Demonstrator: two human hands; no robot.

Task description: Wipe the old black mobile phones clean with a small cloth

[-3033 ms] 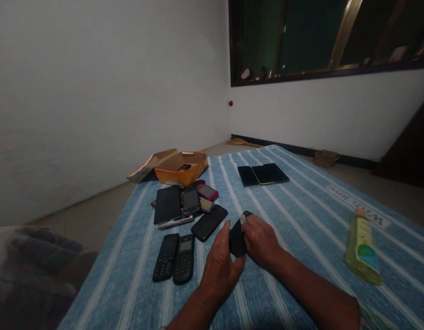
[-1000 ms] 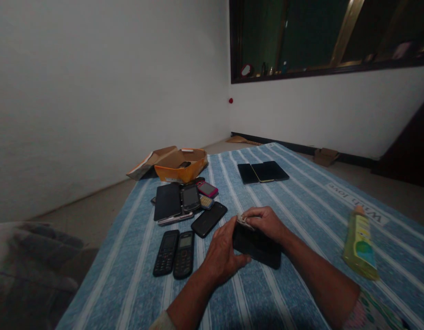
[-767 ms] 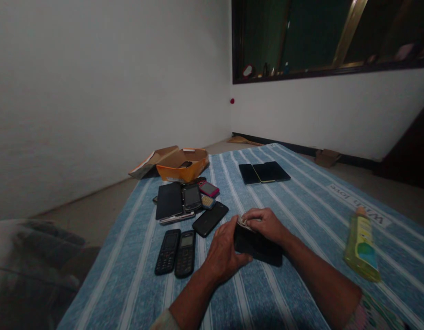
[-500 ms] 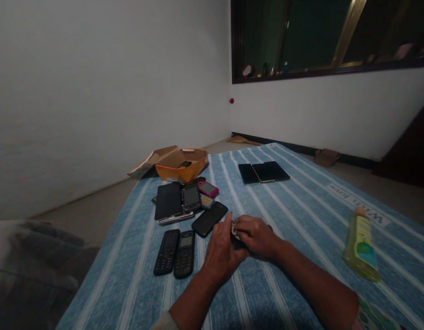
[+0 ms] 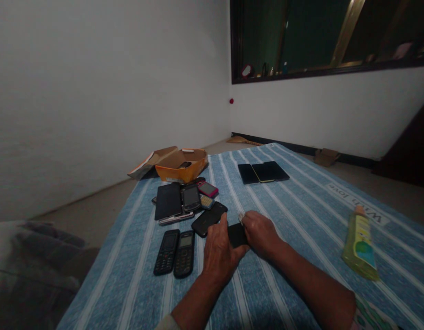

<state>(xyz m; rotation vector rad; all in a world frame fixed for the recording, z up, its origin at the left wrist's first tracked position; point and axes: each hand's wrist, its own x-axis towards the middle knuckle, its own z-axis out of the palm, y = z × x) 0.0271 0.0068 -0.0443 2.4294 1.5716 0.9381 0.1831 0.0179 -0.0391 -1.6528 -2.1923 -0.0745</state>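
My left hand (image 5: 217, 254) grips the left and near edges of a dark flat phone (image 5: 237, 235), which lies low over the striped cloth. At the phone's right edge is my right hand (image 5: 261, 233), its fingers closed on a small whitish wad (image 5: 241, 216) that looks like cloth or tissue. Just beyond my left hand, a black smartphone (image 5: 208, 221) lies on the cloth. Two keypad phones, one (image 5: 166, 253) beside the other (image 5: 184, 255), rest left of my left hand.
Blue striped cloth (image 5: 129, 275) covers the surface. Several phones and a dark tablet-like slab (image 5: 168, 201) are piled at the left, before an open orange box (image 5: 179, 173). Dark flat devices (image 5: 269, 171) lie farther back. A yellow-green bottle (image 5: 361, 247) lies at the right.
My right hand has shifted from across the phone to its right edge, taking the whitish wad along. More of the phone's dark face now shows. My left hand has barely moved.
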